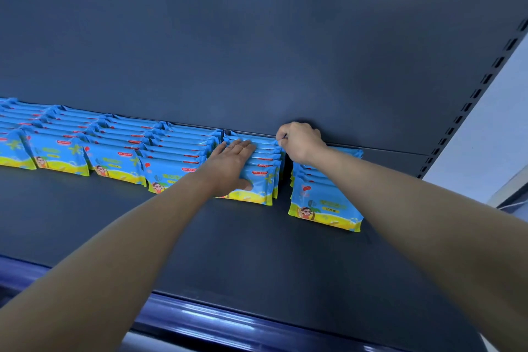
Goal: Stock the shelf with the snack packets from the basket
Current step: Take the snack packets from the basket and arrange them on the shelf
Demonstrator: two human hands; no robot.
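The snack packets are bright blue with yellow bottoms and little red marks. The shelf under them is dark grey. Its front edge is shiny dark blue.

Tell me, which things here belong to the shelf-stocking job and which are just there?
Job: snack packets standing in rows; shelf; left hand flat on one row; right hand, fingers curled at the back of the rows.
Just there: back panel; slotted upright; blue front rail.
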